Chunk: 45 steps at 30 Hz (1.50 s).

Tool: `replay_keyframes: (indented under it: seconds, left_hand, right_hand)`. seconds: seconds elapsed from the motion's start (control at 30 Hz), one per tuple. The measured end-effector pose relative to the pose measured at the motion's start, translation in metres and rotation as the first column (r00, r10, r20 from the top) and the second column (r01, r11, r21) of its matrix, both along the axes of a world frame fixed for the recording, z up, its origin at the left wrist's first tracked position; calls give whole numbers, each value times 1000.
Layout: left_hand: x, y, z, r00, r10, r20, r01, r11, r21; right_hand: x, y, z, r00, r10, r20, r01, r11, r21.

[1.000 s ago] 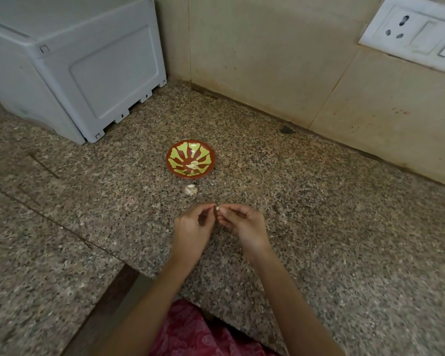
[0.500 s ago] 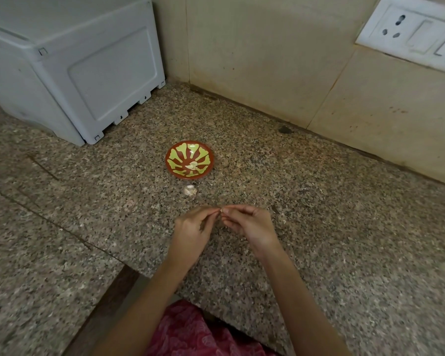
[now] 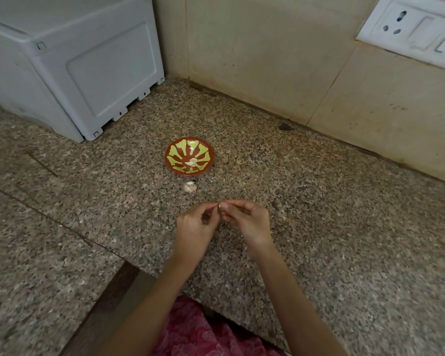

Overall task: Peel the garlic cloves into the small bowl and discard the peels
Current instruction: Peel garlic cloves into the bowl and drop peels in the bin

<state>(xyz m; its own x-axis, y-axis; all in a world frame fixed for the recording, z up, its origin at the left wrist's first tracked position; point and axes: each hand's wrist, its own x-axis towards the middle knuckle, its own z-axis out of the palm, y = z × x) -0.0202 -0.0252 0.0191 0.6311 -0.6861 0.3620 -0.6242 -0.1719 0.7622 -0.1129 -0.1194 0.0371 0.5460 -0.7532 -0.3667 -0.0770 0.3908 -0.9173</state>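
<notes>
One clove, two pinching hands

We count one small bowl (image 3: 171,150), seemingly one pale clove (image 3: 192,162) inside, and one papery lump (image 3: 190,186) before it on the counter (image 3: 88,201). Our left hand (image 3: 197,227) and right hand (image 3: 249,222) pinch the held clove (image 3: 219,206), fingertips clamped on it; we should grip firmly and lift skin with a nail.

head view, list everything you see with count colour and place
small bowl: 1, red-brown with yellow-green pattern, mid counter
garlic in bowl: count unclear, pale, bowl bottom
garlic bit: 1, whitish, counter in front of bowl
garlic clove: 1, pale, between both hands' fingertips
counter: 1, speckled granite
appliance: 1, grey-white, back left
socket plate: 1, white, wall upper right
garment: 1, pink-red, bottom edge
left hand: 1, pinching clove
right hand: 1, pinching clove
</notes>
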Motion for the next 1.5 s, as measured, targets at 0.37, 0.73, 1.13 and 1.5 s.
replay_keyframes:
  seconds: [0.37,0.73,1.13,1.5]
  left_hand:
    - [12,4,-4,990,-115,82,115,993,5]
    - [13,2,-4,982,-140,124,137,990,33]
    - [7,2,-9,989,-115,91,110,992,60]
    - [5,-5,-11,999,14,34,-15,999,50]
  right_hand:
    - [-8,-11,5,997,81,20,-83,984,160]
    - [-5,-11,1,999,38,-1,-37,986,163]
    - [-3,-13,-1,995,92,-46,-89,994,57]
    - [-2,-17,-1,993,108,-48,-96,975,199]
